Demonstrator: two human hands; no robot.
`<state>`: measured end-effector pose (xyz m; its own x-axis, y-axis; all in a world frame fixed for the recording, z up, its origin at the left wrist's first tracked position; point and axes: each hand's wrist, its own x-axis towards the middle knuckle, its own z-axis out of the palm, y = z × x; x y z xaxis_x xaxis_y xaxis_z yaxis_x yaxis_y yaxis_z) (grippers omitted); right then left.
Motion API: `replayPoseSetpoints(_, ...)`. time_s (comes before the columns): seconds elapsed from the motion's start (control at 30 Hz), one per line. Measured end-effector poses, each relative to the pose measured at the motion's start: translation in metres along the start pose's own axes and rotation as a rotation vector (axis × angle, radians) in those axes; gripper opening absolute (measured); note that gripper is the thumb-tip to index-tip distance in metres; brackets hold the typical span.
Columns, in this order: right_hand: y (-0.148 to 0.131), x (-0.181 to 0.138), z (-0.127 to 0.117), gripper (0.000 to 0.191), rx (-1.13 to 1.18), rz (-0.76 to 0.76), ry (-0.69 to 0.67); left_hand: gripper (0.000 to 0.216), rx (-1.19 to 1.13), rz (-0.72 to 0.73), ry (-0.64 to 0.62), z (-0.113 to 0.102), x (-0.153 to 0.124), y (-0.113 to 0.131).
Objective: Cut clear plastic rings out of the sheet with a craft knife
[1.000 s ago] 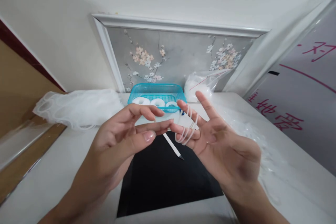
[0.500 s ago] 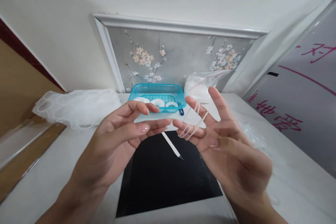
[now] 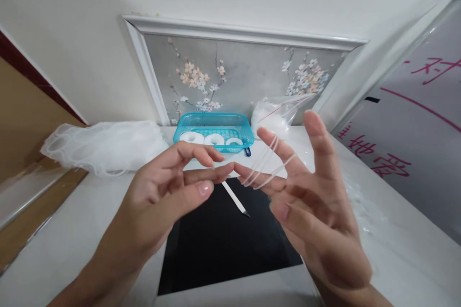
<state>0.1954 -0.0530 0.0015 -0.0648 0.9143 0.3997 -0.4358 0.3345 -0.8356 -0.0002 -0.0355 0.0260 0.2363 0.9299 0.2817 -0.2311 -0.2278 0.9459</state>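
Note:
Several turns of thin white cord [image 3: 264, 162] loop around two spread fingers of my right hand [image 3: 317, 201], which carries them stretched between those fingers. Its thumb stands apart from the loops. My left hand [image 3: 154, 196] is open, palm turned inward, with thumb and fingers apart. One left fingertip meets the tip of the lower looped right finger; whether a cord end lies between them I cannot tell. Below both hands, a white pen-like craft knife [image 3: 236, 200] with a dark pointed tip lies on a black mat [image 3: 226, 249].
A blue plastic basket [image 3: 216, 118] with white rings [image 3: 214, 139] stands against the wall. Beside it are a clear zip bag [image 3: 272, 117] of white material and a small blue clip [image 3: 248, 151]. White netting [image 3: 104, 146] lies left; clear plastic [image 3: 360, 206] lies right. A whiteboard [image 3: 406, 120] borders the right side.
My right fingers have spread wider, drawing the cord loops longer. My left thumb has shifted slightly right and down. The fingertips of both hands stay close together.

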Motion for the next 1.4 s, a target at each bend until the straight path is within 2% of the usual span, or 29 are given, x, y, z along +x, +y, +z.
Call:
replayPoseSetpoints(0.13, 0.0, -0.002, 0.004, 0.071, -0.065, -0.064, 0.002, 0.023, 0.218, 0.095, 0.001, 0.006, -0.01, 0.0)
replayPoseSetpoints(0.27, 0.0, -0.002, 0.004, 0.08, -0.017, -0.017, -0.063, 0.033, 0.296, 0.162, -0.016, 0.019, -0.017, -0.006)
replayPoseSetpoints(0.37, -0.002, 0.0, 0.002, 0.085, 0.038, 0.083, -0.041, 0.033, 0.236, 0.174, -0.04, 0.025, -0.02, -0.01)
replayPoseSetpoints(0.47, -0.01, 0.003, -0.002, 0.089, 0.108, 0.122, -0.013, 0.031, 0.091, 0.143, -0.045, 0.018, -0.015, -0.01)
replayPoseSetpoints(0.6, -0.019, 0.006, -0.008, 0.091, 0.157, 0.17, -0.039, 0.026, -0.194, 0.032, -0.077, 0.001, -0.004, -0.006)
replayPoseSetpoints(0.7, -0.016, 0.007, -0.009, 0.088, 0.199, 0.179, -0.056, 0.027, -0.291, -0.053, -0.13, -0.002, -0.003, -0.004)
replayPoseSetpoints(0.8, -0.011, 0.007, -0.01, 0.082, 0.222, 0.169, -0.084, 0.03, -0.313, -0.078, -0.167, 0.0, -0.007, -0.002)
replayPoseSetpoints(1.23, -0.015, 0.004, -0.015, 0.067, 0.164, 0.163, -0.092, 0.027, -0.264, -0.095, -0.011, -0.002, -0.014, 0.004)
replayPoseSetpoints(1.4, -0.015, 0.005, -0.014, 0.063, 0.193, 0.184, -0.063, 0.026, -0.275, -0.105, -0.034, 0.001, -0.015, 0.002)
